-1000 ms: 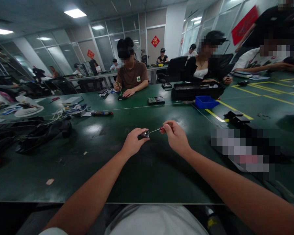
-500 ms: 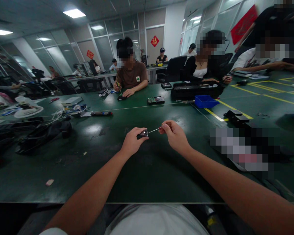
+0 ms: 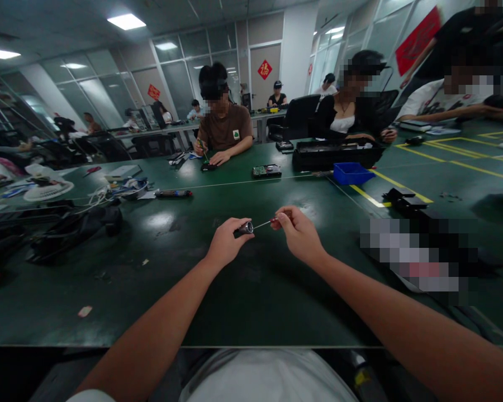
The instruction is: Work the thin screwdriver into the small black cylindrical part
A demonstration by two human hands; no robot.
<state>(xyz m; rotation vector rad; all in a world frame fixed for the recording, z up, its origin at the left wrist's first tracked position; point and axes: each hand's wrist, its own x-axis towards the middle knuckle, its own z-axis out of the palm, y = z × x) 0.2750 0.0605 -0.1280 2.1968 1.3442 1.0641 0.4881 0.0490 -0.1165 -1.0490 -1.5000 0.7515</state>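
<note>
My left hand (image 3: 226,241) is closed around a small dark cylindrical part (image 3: 246,228) with a shiny, ring-shaped open end that faces right. Between the fingers of my right hand (image 3: 297,230) is the reddish handle of a screwdriver (image 3: 263,224). Its thin metal shaft points left, with the tip at or just inside the ring; which of the two I cannot tell. Both hands are held above the green table (image 3: 218,312), in front of my body. Fingers hide most of the cylinder's body and of the handle.
A blue tray (image 3: 352,173) and a long black housing (image 3: 337,155) stand ahead to the right. An opened device with a circuit board (image 3: 266,171) lies ahead. Black fabric (image 3: 77,231) and a white fan-like part (image 3: 49,191) are at left. Co-workers sit across the table.
The screwdriver's shaft and handle have shifted very slightly against the ring. Both hands otherwise keep their place and hold.
</note>
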